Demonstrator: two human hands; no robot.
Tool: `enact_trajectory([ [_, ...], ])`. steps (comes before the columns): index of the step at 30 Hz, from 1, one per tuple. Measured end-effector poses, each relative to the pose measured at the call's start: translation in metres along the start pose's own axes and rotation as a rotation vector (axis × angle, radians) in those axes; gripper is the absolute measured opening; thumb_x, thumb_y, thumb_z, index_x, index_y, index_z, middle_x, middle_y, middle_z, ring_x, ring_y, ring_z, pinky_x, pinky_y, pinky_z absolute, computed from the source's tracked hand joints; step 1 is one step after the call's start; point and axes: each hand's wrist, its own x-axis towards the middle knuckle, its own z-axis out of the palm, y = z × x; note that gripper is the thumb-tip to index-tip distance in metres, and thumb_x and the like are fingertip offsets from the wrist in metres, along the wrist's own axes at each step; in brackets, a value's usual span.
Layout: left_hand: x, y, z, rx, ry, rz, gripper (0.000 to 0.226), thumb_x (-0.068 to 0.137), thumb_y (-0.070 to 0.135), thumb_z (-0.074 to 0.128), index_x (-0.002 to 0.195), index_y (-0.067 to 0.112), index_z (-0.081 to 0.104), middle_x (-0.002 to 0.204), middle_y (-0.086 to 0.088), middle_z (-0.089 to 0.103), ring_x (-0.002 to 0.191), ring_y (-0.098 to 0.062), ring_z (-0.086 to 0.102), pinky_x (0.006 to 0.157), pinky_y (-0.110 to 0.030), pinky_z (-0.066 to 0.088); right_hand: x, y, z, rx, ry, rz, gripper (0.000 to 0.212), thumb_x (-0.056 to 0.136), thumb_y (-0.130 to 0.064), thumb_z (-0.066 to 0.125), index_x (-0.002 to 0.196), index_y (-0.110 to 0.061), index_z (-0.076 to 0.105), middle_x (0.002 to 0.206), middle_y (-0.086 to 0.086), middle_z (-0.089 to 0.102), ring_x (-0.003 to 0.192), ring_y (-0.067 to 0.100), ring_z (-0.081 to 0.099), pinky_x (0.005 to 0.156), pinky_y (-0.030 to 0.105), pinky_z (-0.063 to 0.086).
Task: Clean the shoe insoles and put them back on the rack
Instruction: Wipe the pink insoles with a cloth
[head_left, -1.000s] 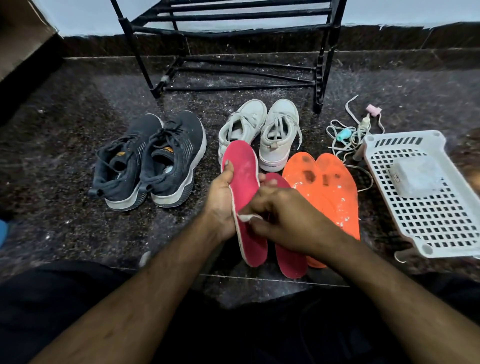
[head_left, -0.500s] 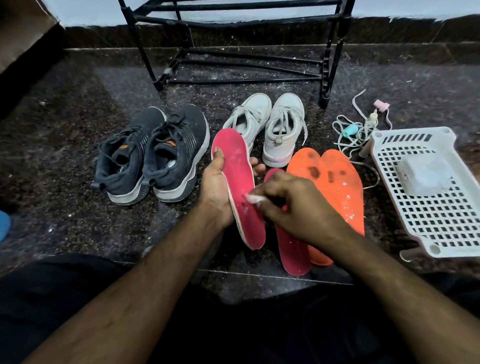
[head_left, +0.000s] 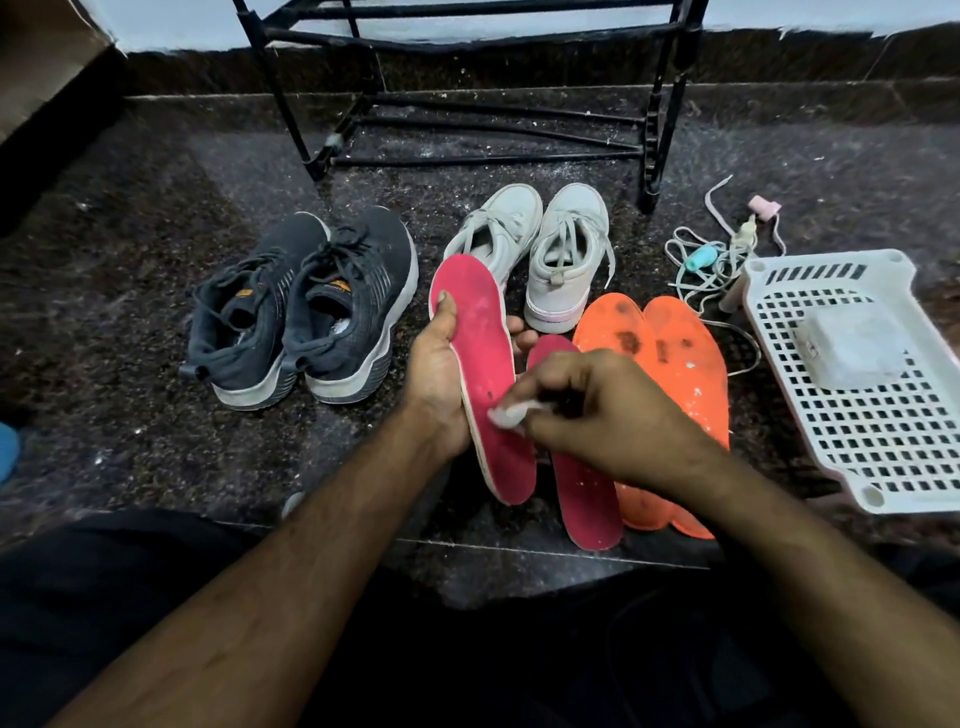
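Pink foam insole (head_left: 480, 364), held up off the dark speckled stone floor (head_left: 130, 322), runs lengthwise away from the person, its broad toe end pointing toward the black metal shoe rack (head_left: 488, 130) and its narrower heel end toward the person, the top face tilted to the right. In the head view, the left hand (head_left: 439, 379) grips it along its left edge, thumb lying on the top face and fingertips showing past the right edge. The right hand (head_left: 597, 415) pinches a small white wad of cloth (head_left: 506, 414) between curled fingers and presses it on the insole's lower half. A second pink insole (head_left: 582, 493) lies flat on the floor just to the right, partly under the right hand, with the same lengthwise direction. Two orange insoles (head_left: 670, 374), stained dark and flecked white, lie side by side beyond it. A pair of dark grey sneakers (head_left: 306, 306) sits to the left, a pair of pale grey sneakers (head_left: 540, 254) near the rack. A white perforated plastic basket (head_left: 883, 441) at right holds a pale wrapped block (head_left: 852, 351), with loose laces (head_left: 711, 260) beside it.
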Motion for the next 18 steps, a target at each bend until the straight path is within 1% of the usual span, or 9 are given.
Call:
enact_trajectory([
  [2,-0.001,0.0,0.003,-0.01,-0.018,-0.009,0.074,0.098,0.067,0.032,0.091,0.0,0.062,0.078,-0.017,0.067,0.067,-0.029,0.069,0.065,-0.04,0.061,0.003,0.004,0.005,-0.168,0.183,-0.047,0.018,0.085,-0.016,0.072,0.101,-0.02,0.077,0.094,-0.001,0.07,0.085,0.015,0.066,0.081,0.034,0.053],
  [3,-0.001,-0.001,0.005,0.006,-0.004,-0.008,0.073,0.098,0.067,0.033,0.091,0.0,0.062,0.077,-0.016,0.068,0.067,-0.028,0.068,0.066,-0.038,0.061,0.004,0.003,0.013,-0.259,0.176,-0.083,0.022,0.085,-0.015,0.069,0.105,-0.021,0.076,0.097,-0.001,0.068,0.088,0.011,0.064,0.082,0.03,0.051],
  [6,-0.001,-0.001,0.002,0.009,0.09,0.036,0.07,0.1,0.063,0.035,0.091,0.0,0.063,0.071,-0.013,0.068,0.064,-0.023,0.067,0.064,-0.041,0.06,-0.002,-0.005,0.035,-0.307,-0.011,-0.106,0.019,0.08,-0.012,0.069,0.098,-0.019,0.073,0.08,-0.006,0.061,0.07,0.003,0.054,0.069,0.023,0.044],
  [9,0.002,0.002,-0.003,-0.05,0.136,0.092,0.069,0.101,0.062,0.036,0.089,0.0,0.064,0.072,-0.011,0.067,0.064,-0.021,0.067,0.059,-0.047,0.061,-0.008,-0.013,0.027,-0.139,-0.226,-0.005,0.012,0.079,-0.011,0.074,0.084,-0.021,0.07,0.066,-0.008,0.063,0.058,-0.001,0.055,0.06,0.021,0.046],
  [10,0.002,0.002,-0.003,-0.043,0.132,0.092,0.069,0.1,0.062,0.035,0.088,0.001,0.064,0.072,-0.012,0.067,0.064,-0.022,0.067,0.06,-0.046,0.061,-0.008,-0.011,0.022,-0.065,-0.21,0.028,0.008,0.081,-0.013,0.074,0.083,-0.02,0.07,0.066,-0.007,0.066,0.058,0.0,0.057,0.062,0.025,0.05],
  [11,0.002,0.001,-0.001,-0.023,0.109,0.077,0.07,0.1,0.063,0.035,0.087,0.0,0.063,0.074,-0.014,0.067,0.064,-0.024,0.067,0.062,-0.044,0.061,-0.006,-0.008,0.018,0.002,-0.109,0.056,0.005,0.084,-0.015,0.073,0.084,-0.02,0.07,0.067,-0.006,0.067,0.06,0.004,0.058,0.063,0.029,0.051],
  [14,-0.007,-0.003,0.011,0.014,-0.037,-0.028,0.077,0.1,0.065,0.03,0.084,0.0,0.069,0.08,-0.021,0.07,0.07,-0.032,0.071,0.07,-0.04,0.06,0.006,0.005,0.011,0.002,0.253,0.043,0.013,0.084,-0.015,0.068,0.096,-0.019,0.068,0.079,-0.007,0.068,0.067,0.009,0.06,0.066,0.024,0.047],
  [16,-0.011,-0.008,0.017,-0.004,-0.078,-0.051,0.081,0.102,0.06,0.029,0.072,-0.001,0.074,0.072,-0.019,0.071,0.063,-0.029,0.072,0.058,-0.035,0.061,0.012,0.009,0.017,-0.141,0.269,-0.031,0.023,0.084,-0.01,0.063,0.105,-0.017,0.067,0.091,-0.004,0.066,0.078,0.011,0.06,0.073,0.023,0.046],
  [18,-0.008,-0.009,0.015,0.02,-0.01,-0.028,0.073,0.102,0.058,0.036,0.08,-0.001,0.071,0.07,-0.017,0.07,0.061,-0.027,0.071,0.056,-0.033,0.061,0.014,0.011,0.029,-0.308,0.202,-0.103,0.025,0.082,-0.008,0.059,0.105,-0.015,0.066,0.095,0.002,0.063,0.087,0.019,0.059,0.078,0.031,0.046],
])
